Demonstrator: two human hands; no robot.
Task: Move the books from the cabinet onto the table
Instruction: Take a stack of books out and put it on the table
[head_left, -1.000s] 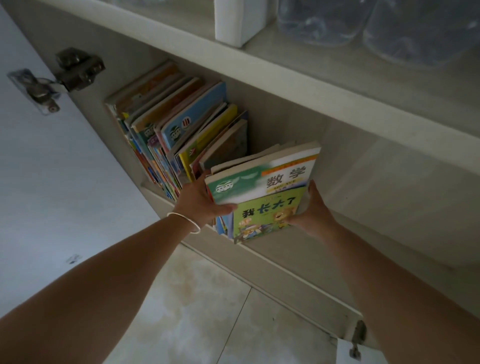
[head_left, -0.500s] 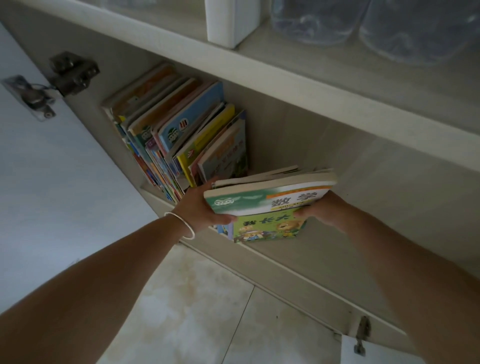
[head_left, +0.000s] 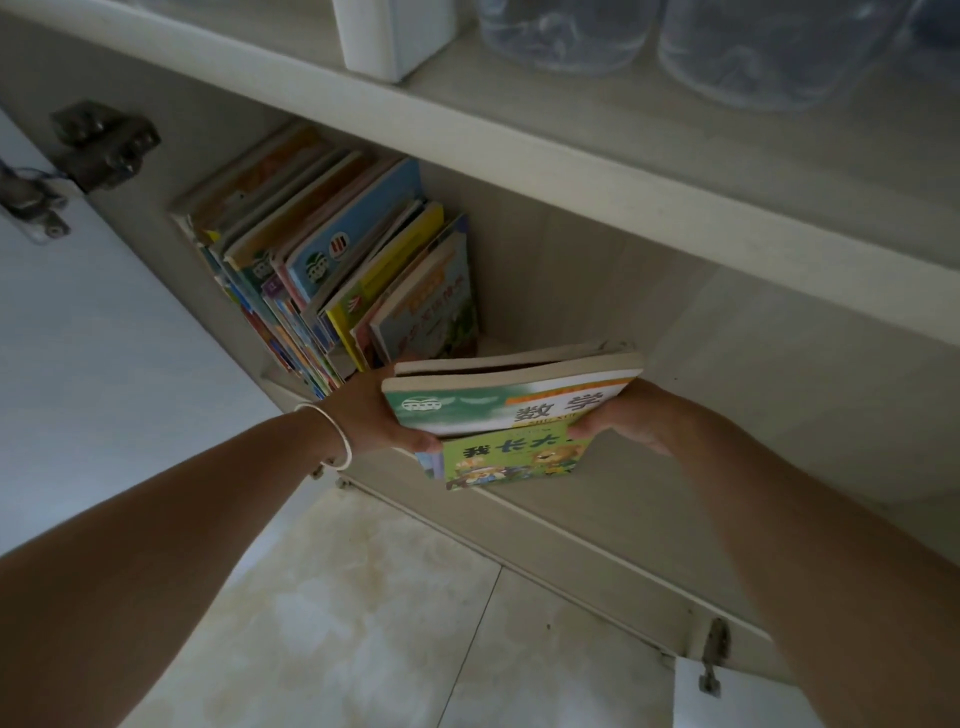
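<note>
Books (head_left: 511, 410), small stack, held flat at the front edge of the lower cabinet shelf (head_left: 613, 525); top cover green and white with an orange band, printed characters facing the camera; beneath it a smaller green book (head_left: 511, 460) with cartoon animals, sticking out toward the viewer past the top one; pale page edges of further volumes visible at the far side of the stack; left hand (head_left: 387, 410) grips the stack's left end, thumb curled over the lower corner of the green-and-white cover; right hand (head_left: 623, 418) grips the right end, thumb on the top cover, fingers hidden underneath; silver bangle (head_left: 332, 436) on the left wrist; both forearms bare, reaching in from the lower corners.

Row of books (head_left: 332, 275), standing and leaning right, fills the left part of the same shelf against the side wall; colourful spines and covers, blue, yellow and orange among them; the rightmost one lies just behind the left hand; titles too blurred to read.

Upper shelf (head_left: 519, 135) carries a white box (head_left: 395, 36) and clear plastic bags (head_left: 727, 47); open door (head_left: 104, 338) at left, with a metal hinge (head_left: 98, 145) at its top; second hinge (head_left: 714, 649) low at right; pale tiled floor (head_left: 374, 613) below.
</note>
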